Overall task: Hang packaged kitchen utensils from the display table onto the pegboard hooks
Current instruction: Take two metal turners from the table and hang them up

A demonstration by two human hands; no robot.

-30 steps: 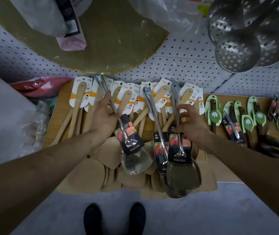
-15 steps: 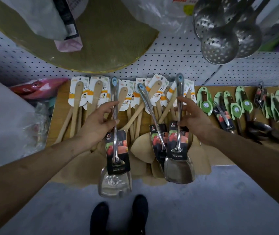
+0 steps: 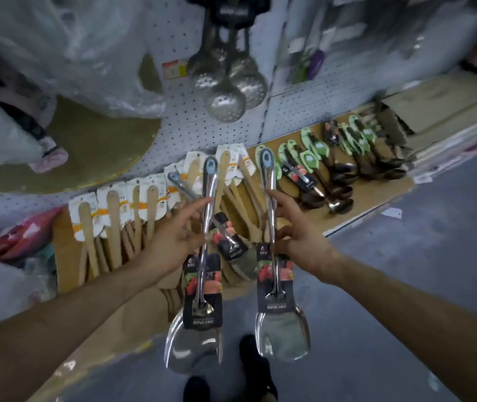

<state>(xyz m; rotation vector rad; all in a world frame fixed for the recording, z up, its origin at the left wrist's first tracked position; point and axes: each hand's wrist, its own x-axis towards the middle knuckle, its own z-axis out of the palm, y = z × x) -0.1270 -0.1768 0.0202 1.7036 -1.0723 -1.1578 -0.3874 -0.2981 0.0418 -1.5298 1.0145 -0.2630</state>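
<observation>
Gripping a steel turner (image 3: 193,329) in left hand (image 3: 170,245), another turner (image 3: 282,326) in right hand (image 3: 301,242), fingers clenched, card print blurred

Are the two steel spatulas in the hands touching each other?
Apart. The head view shows floor between the left spatula and the right spatula along their whole length.

The wooden tabletop (image 3: 388,195) runs along the foot of the pegboard (image 3: 295,117). On it, nearest the pegboard, lie carded wooden spatulas (image 3: 112,221) in overlapping rows; farther right along the pegboard lie green-handled dark utensils (image 3: 344,158). One steel spatula (image 3: 231,242) rests among the wooden ones.
</observation>
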